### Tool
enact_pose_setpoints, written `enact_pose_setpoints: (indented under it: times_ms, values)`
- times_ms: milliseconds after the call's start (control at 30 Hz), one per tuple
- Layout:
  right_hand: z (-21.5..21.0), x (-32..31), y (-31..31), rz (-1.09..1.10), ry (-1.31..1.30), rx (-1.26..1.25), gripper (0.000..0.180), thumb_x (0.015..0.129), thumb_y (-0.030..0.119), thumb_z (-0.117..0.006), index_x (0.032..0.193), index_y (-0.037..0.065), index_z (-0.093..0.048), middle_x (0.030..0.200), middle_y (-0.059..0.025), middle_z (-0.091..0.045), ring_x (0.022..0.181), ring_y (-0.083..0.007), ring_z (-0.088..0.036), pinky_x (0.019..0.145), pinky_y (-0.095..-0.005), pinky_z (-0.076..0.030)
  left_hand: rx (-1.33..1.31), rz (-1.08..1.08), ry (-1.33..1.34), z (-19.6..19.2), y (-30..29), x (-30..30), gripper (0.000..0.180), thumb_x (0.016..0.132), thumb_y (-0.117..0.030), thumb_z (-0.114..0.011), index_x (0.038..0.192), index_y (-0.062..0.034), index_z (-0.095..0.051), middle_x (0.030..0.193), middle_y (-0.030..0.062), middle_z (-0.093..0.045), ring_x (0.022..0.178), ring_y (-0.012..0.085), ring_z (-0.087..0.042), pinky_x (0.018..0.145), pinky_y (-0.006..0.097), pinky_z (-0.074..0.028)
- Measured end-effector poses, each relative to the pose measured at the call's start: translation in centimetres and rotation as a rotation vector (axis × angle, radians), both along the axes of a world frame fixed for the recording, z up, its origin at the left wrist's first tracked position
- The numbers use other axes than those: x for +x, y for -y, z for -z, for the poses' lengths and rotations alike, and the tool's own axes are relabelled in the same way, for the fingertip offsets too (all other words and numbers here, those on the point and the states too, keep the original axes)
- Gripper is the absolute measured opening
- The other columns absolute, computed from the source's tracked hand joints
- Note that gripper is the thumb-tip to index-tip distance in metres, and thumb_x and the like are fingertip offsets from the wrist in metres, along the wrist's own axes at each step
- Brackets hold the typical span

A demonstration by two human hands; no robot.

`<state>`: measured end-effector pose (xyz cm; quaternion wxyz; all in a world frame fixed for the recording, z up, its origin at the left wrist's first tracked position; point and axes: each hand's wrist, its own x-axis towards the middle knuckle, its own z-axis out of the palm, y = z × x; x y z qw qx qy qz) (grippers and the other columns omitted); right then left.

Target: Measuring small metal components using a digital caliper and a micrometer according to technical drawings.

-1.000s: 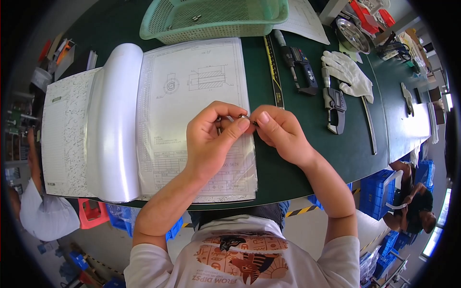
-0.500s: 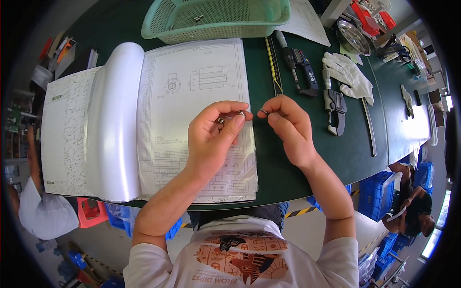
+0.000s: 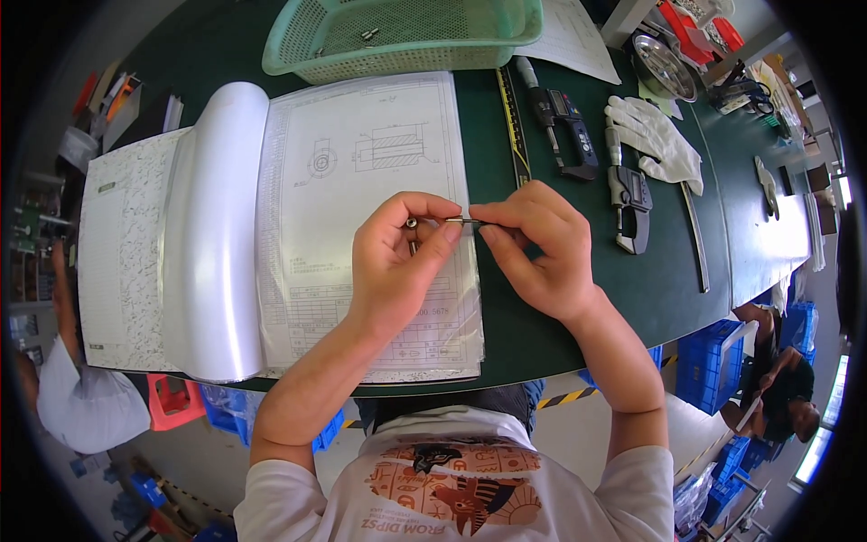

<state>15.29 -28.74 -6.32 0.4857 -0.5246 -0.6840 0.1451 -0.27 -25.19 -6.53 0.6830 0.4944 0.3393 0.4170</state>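
Note:
My left hand [image 3: 394, 257] pinches a small metal sleeve [image 3: 456, 219] between thumb and forefinger, mostly hidden by the fingertips. Its curled fingers also keep small metal cylinders [image 3: 412, 223] against the palm. From the other side, my right hand [image 3: 551, 248] grips a thin metal pin [image 3: 473, 221] between thumb and forefinger. The pin's tip meets the sleeve; whether it sits inside the bore I cannot tell. Both hands hover over the right edge of a drawing page [image 3: 361, 194] in a clear sleeve, part of an open binder.
A green perforated basket [image 3: 406, 61] with a few metal parts stands at the back. To the right lie a ruler [image 3: 513, 126], two digital micrometers [image 3: 569, 126] [image 3: 630, 203], a white glove [image 3: 655, 140] and a steel bowl [image 3: 664, 68]. Another person [image 3: 781, 388] sits at far right.
My hands have come together, so the pin, apart from the sleeve before, now meets it. The cylinders in my left hand have shifted slightly.

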Motion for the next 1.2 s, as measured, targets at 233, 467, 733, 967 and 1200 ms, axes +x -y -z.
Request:
enact_pose_setpoints:
  times_ms: [233,467,733,967,1200]
  values:
    - [0.0,0.6,-0.1,-0.039,0.131,0.052,0.007,0.067,0.005,-0.061,0.073,0.006,-0.059,0.061,-0.005,-0.049,0.051,-0.0211,-0.049,0.046,-0.0295,-0.039,0.078,0.014,-0.053,0.3,0.0,-0.2,0.009,0.076,0.003,-0.056,0.085,0.0015,-0.056,0.069,-0.0022,-0.051,0.055,-0.0006,-0.038,0.049,0.014,-0.03]
    - [-1.0,0.7,0.4,-0.05,0.159,-0.156,0.008,0.073,0.013,-0.059,0.072,0.007,-0.054,0.058,-0.0053,-0.051,0.048,-0.0227,-0.051,0.044,-0.0308,-0.038,0.334,-0.017,-0.167,0.8,-0.1,-0.2,0.009,0.075,0.002,-0.058,0.083,-0.0001,-0.057,0.069,-0.0032,-0.05,0.054,-0.0009,-0.035,0.048,0.014,-0.028]
    - [0.6,1.0,0.1,-0.071,0.228,-0.111,0.017,0.07,0.017,-0.065,0.076,0.008,-0.052,0.056,-0.0044,-0.051,0.047,-0.0174,-0.052,0.043,-0.0269,-0.039,0.258,-0.001,-0.139,0.6,-0.1,-0.2,0.009,0.076,0.0,-0.058,0.085,0.0003,-0.056,0.071,-0.0024,-0.05,0.054,-0.0004,-0.035,0.048,0.014,-0.029]
    - [0.7,1.4,-0.1,-0.049,0.143,-0.027,0.013,0.07,0.013,-0.064,0.074,0.006,-0.054,0.061,-0.0044,-0.053,0.048,-0.0172,-0.051,0.044,-0.026,-0.039,0.088,-0.054,-0.053,-0.2,-0.2,-0.2,0.011,0.077,-0.001,-0.057,0.088,0.0012,-0.056,0.076,-0.0013,-0.05,0.056,-0.0001,-0.037,0.049,0.014,-0.03]
    - [0.4,0.7,0.0,0.019,-0.073,-0.033,0.01,0.076,0.01,-0.058,0.069,0.004,-0.055,0.061,-0.0066,-0.053,0.048,-0.0217,-0.049,0.043,-0.0281,-0.038,0.054,-0.066,-0.055,-0.4,-0.2,-0.3,0.013,0.078,-0.002,-0.057,0.09,0.0021,-0.055,0.077,-0.0009,-0.051,0.058,0.0001,-0.038,0.052,0.014,-0.032]
